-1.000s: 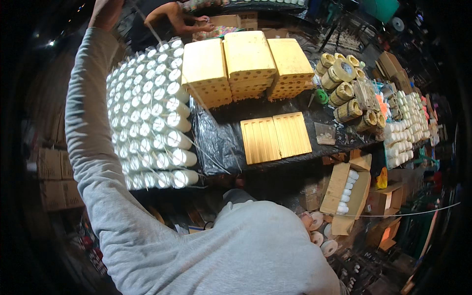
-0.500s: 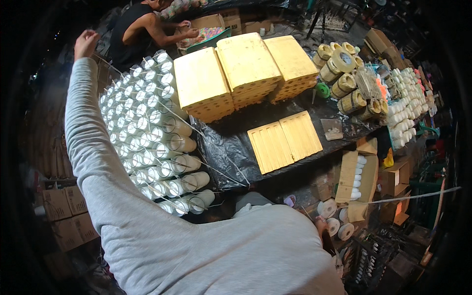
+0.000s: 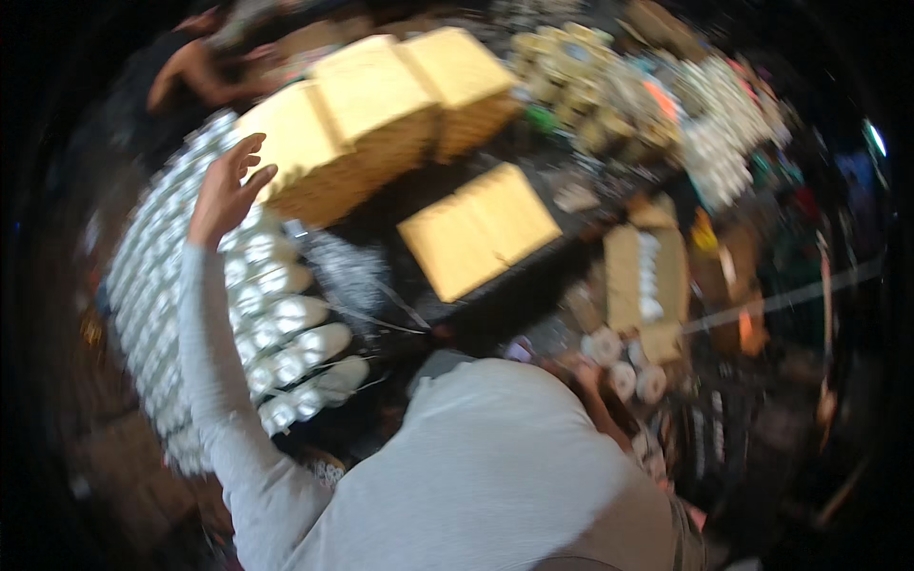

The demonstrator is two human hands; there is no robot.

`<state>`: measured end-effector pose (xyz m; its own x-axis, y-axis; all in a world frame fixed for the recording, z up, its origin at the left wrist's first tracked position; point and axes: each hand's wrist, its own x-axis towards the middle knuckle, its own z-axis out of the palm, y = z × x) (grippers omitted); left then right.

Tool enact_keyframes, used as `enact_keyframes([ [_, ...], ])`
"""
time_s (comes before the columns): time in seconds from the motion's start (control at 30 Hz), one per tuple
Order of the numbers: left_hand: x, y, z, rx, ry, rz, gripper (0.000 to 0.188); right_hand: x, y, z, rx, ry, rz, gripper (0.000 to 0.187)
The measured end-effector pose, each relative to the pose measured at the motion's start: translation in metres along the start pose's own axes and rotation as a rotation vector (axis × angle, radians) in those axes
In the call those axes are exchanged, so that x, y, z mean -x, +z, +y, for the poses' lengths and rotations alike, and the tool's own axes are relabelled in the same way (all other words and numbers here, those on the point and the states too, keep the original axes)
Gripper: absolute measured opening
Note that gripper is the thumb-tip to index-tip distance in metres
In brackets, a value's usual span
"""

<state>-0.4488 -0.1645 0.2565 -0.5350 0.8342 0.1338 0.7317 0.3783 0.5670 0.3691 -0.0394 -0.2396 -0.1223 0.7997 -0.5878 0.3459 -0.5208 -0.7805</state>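
My left hand (image 3: 228,188) is raised with its fingers apart, nothing in it, at the end of a grey sleeve. It appears in front of the gap between rows of white, jar-like cylinders (image 3: 303,312) and the left stack of yellow blocks (image 3: 286,124); I cannot tell if it touches either. My right hand (image 3: 586,369) is low beside my body, near several white rolls (image 3: 602,346). Blur and its small size hide its fingers. Two flat yellow slabs (image 3: 481,231) lie side by side on the black-covered table (image 3: 367,262).
A person (image 3: 190,76) in a dark sleeveless top works at the far left. Tan cylinders (image 3: 562,57) and more white ones (image 3: 719,124) stand at the far right. An open carton (image 3: 624,276) holds a row of white pieces. A pale cord (image 3: 781,300) crosses the right side.
My left hand has come down and inward from far out at the left, its fingers now spread. The view has shifted, so the table's things sit further left and higher, and the picture is blurred.
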Motion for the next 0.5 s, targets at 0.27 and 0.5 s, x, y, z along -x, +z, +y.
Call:
enact_keyframes([
  [0.27,0.069,0.185,0.413,0.696,0.983,-0.397,0.076,0.012,0.057,-0.074,0.608,-0.289,-0.018,0.022],
  [0.5,0.078,0.217,0.587,1.054,0.964,-0.018,0.057,0.0,0.075,-0.068,0.198,-0.15,0.11,0.02],
])
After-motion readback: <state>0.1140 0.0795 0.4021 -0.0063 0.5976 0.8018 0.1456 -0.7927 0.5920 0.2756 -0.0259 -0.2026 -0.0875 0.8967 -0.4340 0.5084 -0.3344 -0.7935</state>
